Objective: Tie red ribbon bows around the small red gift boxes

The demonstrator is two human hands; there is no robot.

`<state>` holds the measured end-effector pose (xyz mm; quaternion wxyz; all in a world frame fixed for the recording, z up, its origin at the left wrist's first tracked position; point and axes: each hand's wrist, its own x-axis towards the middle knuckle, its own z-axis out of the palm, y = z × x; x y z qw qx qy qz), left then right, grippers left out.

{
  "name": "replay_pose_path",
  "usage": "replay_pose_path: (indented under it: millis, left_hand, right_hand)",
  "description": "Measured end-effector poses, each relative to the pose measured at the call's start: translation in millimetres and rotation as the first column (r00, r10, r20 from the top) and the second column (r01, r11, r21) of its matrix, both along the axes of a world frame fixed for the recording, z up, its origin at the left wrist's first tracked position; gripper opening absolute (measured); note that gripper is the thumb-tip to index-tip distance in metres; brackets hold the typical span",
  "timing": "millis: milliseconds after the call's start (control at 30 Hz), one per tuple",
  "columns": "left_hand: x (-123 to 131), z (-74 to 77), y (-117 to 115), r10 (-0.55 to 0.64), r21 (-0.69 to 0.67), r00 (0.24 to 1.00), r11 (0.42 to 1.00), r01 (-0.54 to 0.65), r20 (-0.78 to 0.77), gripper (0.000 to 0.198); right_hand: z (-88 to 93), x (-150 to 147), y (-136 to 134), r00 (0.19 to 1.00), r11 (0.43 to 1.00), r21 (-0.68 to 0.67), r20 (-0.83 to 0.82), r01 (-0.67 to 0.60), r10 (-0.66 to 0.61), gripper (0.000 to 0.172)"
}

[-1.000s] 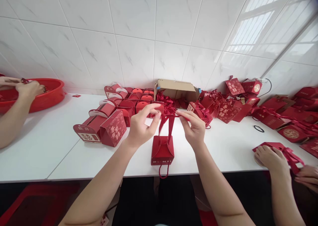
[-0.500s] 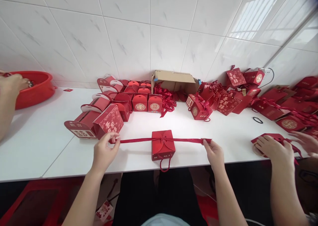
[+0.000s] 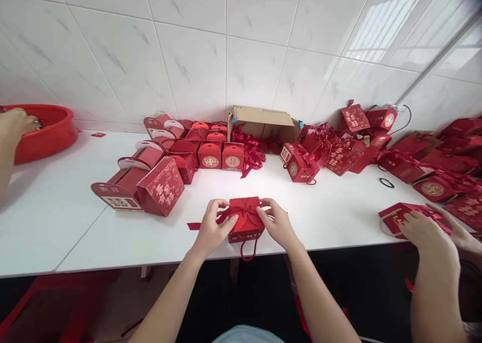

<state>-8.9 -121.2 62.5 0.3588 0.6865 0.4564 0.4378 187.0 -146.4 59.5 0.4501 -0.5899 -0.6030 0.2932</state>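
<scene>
A small red gift box (image 3: 246,236) stands near the table's front edge, petal flaps folded over on top and a cord handle (image 3: 249,257) hanging at its front. A red ribbon (image 3: 246,210) runs across the top, gathered at the centre. At the box's left side my left hand (image 3: 216,227) is closed on the ribbon, whose loose tail sticks out to the left. Opposite it, my right hand (image 3: 277,226) has its fingers bent around the ribbon at the upper right of the box; its fingertips are partly hidden.
Finished-looking red boxes (image 3: 161,185) stand in rows at left. Behind are a cardboard carton (image 3: 263,114) with red ribbons (image 3: 250,152) and more boxes (image 3: 303,164). A co-worker's hands (image 3: 425,227) handle a box at right; another person's hand (image 3: 17,124) reaches into a red basin (image 3: 48,137).
Both my hands have come inward from the stretched-out ribbon ends to the box top. The ribbon, straight and taut before, is now bunched at the centre.
</scene>
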Motion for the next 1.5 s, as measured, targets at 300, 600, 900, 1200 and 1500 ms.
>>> replay_pose_path:
  millis: [300,600,900,1200,1500]
  left_hand:
    - [-2,-2.1,6,-0.03,-0.181,0.998,0.983,0.04,0.055,0.027]
    - [-11,4.1,13,-0.076,-0.226,0.994,0.973,0.056,-0.081,0.035]
    - [-13,-0.2,10,0.066,-0.092,0.98,0.992,-0.084,-0.186,0.039]
    - [-8,4.7,5,-0.073,-0.362,0.992,0.926,0.104,0.1,0.03]
    - [-8,0.3,9,-0.029,-0.36,0.995,0.931,0.063,0.1,0.038]
  right_hand:
    - [-5.4,7,6,0.995,0.99,-0.109,-0.066,-0.087,0.08,0.032]
    - [5.7,20,6,0.977,0.961,-0.214,-0.155,-0.175,0.143,0.04]
    - [8.3,32,8,0.958,0.947,-0.255,-0.257,-0.197,0.13,0.036]
    - [2.5,33,9,0.897,0.865,-0.357,-0.393,-0.353,0.204,0.041]
    - [12.7,41,6,0.859,0.846,-0.325,-0.441,-0.423,0.26,0.025]
